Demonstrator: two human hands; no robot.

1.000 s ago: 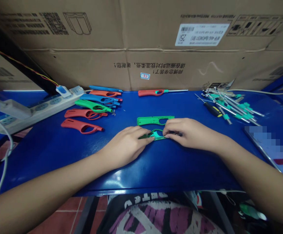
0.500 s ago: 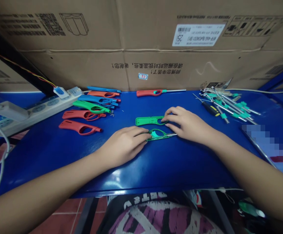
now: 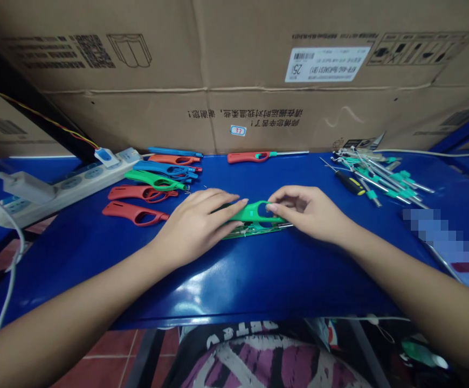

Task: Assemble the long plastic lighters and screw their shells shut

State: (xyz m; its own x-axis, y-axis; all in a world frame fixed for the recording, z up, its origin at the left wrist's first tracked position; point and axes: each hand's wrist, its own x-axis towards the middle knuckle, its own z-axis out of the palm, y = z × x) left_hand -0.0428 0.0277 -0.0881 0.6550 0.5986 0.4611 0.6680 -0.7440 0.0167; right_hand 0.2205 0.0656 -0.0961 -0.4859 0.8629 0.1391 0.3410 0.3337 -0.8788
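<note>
A green lighter shell half (image 3: 254, 212) is held between my two hands, its outer side up, just over the other half. That lower green half (image 3: 254, 233) lies on the blue table with inner parts and a metal tube showing. My left hand (image 3: 204, 226) curls its fingers over the left end of the upper shell, partly hiding both halves. With thumb and fingers, my right hand (image 3: 305, 210) pinches the upper shell's right end, by the trigger loop. I cannot tell whether the two halves touch.
Red, green, blue and orange shells (image 3: 137, 213) lie at left beside a white power strip (image 3: 76, 183). A red lighter (image 3: 250, 157) lies before the cardboard box (image 3: 145, 118). At right are a screwdriver (image 3: 348, 182), several metal tubes with green parts (image 3: 388, 175) and a blurred device (image 3: 448, 242).
The upper green shell half has been picked up, turned over and brought down above the other half. My left hand has moved from the lower half onto it.
</note>
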